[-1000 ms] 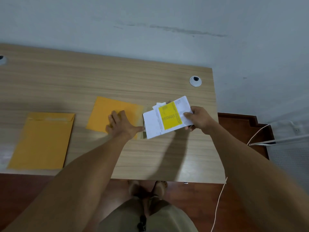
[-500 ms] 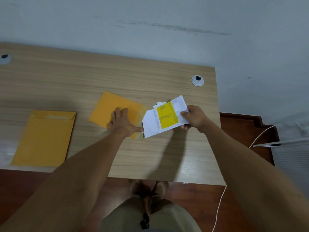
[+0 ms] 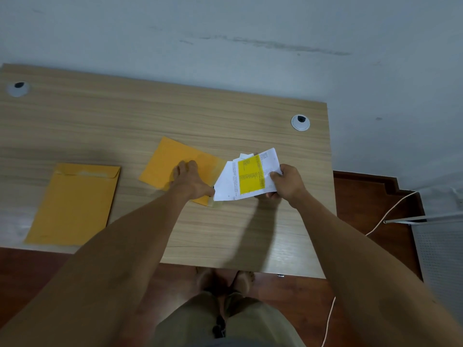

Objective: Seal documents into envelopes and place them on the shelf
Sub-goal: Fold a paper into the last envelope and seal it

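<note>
Wooden desk [image 3: 125,126]: left hand [image 3: 193,182] flat on orange envelope [image 3: 170,161], right hand [image 3: 288,182] pinching white-and-yellow printed documents [image 3: 246,177].

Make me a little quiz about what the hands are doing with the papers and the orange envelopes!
1. True or false: the left hand presses flat on the angled envelope.
2. What does the right hand hold? A) scissors B) the folded documents with a yellow sheet C) a pen
3. Fill in: the other envelope lies on the desk with ____ hand touching it.

Key:
1. True
2. B
3. no
</note>
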`<action>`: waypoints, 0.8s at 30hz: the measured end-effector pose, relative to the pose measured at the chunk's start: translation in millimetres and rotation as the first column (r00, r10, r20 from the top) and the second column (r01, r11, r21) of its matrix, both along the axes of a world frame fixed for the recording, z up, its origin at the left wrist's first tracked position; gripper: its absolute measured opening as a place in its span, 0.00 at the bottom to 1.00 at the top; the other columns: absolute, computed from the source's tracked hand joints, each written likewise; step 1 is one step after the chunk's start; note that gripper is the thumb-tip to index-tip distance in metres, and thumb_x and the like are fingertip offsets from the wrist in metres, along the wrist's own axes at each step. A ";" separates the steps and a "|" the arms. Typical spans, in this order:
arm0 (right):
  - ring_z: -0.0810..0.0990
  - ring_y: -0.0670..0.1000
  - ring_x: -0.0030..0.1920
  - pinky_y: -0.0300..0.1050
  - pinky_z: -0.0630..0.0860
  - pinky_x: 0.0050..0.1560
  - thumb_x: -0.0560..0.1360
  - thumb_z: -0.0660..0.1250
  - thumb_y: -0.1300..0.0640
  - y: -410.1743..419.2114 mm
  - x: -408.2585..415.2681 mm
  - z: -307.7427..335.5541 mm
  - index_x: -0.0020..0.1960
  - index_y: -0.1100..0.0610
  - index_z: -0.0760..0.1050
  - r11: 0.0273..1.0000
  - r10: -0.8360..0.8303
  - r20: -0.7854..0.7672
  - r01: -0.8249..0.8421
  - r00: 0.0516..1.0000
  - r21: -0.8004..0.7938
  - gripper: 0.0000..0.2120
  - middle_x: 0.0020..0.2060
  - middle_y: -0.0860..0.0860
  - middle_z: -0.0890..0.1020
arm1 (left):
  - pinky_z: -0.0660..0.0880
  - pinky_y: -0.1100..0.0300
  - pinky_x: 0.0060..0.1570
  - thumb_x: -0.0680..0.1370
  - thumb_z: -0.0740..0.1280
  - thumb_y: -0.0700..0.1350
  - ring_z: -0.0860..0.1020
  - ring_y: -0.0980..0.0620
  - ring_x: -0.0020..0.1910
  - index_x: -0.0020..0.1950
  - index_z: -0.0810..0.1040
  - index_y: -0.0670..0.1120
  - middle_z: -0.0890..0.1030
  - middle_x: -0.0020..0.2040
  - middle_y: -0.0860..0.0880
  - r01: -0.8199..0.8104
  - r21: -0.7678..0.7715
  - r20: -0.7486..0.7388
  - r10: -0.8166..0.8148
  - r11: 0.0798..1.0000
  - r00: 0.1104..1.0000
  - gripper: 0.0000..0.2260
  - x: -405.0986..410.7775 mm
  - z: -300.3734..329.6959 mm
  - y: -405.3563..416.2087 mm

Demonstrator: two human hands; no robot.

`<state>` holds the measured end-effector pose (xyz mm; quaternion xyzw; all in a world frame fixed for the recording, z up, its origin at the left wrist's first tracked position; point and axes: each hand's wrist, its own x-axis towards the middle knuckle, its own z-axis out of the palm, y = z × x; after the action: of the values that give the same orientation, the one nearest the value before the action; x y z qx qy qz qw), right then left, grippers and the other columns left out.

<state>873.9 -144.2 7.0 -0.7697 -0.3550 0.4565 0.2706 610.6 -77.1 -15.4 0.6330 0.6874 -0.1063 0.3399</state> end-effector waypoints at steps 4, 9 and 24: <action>0.80 0.57 0.23 0.41 0.73 0.21 0.80 0.58 0.63 -0.3 -8.3 5.2 0.50 0.64 0.74 1.000 -0.013 0.063 0.012 0.998 0.013 0.07 0.36 0.60 0.81 | 0.65 0.45 0.66 0.64 0.71 0.57 0.51 0.37 0.77 0.58 0.71 0.46 0.47 0.80 0.40 0.045 -0.082 -0.034 -0.048 0.996 0.998 0.28 6.5 5.9 4.8; 0.82 0.60 0.26 0.45 0.77 0.23 0.80 0.58 0.62 -1.3 -19.5 8.4 0.51 0.66 0.74 1.000 -0.006 0.066 0.004 0.998 0.028 0.09 0.39 0.63 0.83 | 0.59 0.42 0.72 0.71 0.64 0.56 0.51 0.31 0.76 0.60 0.73 0.43 0.46 0.78 0.30 0.126 -0.098 -0.126 -0.138 0.987 0.982 0.23 23.5 6.8 3.0; 0.83 0.60 0.30 0.52 0.80 0.26 0.79 0.59 0.59 -5.5 -6.7 8.2 0.44 0.65 0.71 0.991 0.071 0.257 -0.097 0.964 0.090 0.10 0.36 0.61 0.81 | 0.62 0.44 0.68 0.73 0.64 0.55 0.52 0.31 0.77 0.62 0.72 0.43 0.44 0.80 0.35 0.182 -0.130 -0.129 -0.199 0.975 0.971 0.22 30.8 9.8 5.7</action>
<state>867.2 -149.7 15.2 -0.7911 -0.4416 0.3469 0.2426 641.3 -71.5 -5.7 0.6659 0.6383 -0.2234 0.3151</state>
